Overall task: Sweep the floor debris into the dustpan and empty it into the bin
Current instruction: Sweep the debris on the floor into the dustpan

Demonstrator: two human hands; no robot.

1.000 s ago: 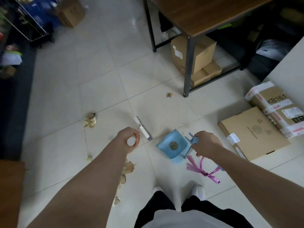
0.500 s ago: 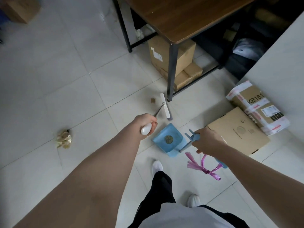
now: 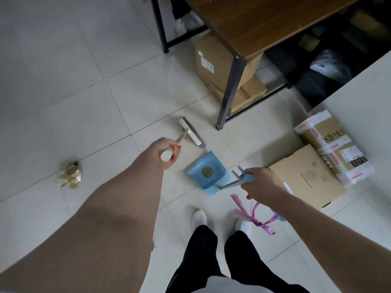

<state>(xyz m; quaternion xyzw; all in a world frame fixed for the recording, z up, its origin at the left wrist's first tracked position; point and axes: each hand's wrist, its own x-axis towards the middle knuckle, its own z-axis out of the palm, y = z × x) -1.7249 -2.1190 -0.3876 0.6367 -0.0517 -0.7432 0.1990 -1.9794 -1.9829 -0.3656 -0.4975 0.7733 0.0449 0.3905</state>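
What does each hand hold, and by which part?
The left hand grips the white-headed broom by the white end of its handle. The right hand grips the blue plastic dustpan by its blue handle.

Dim, flat indoor light, soft sheen on pale floor tiles [image 3: 74,85], wide-angle bending at edges, slight softness throughout

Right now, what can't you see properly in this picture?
Head view only.
1. Bin: outside the frame.
2. Round scrap in the dustpan: too blurred to identify.
3. Floor under the left forearm: hidden by it.
4. Label on the box under the table: too small to read.
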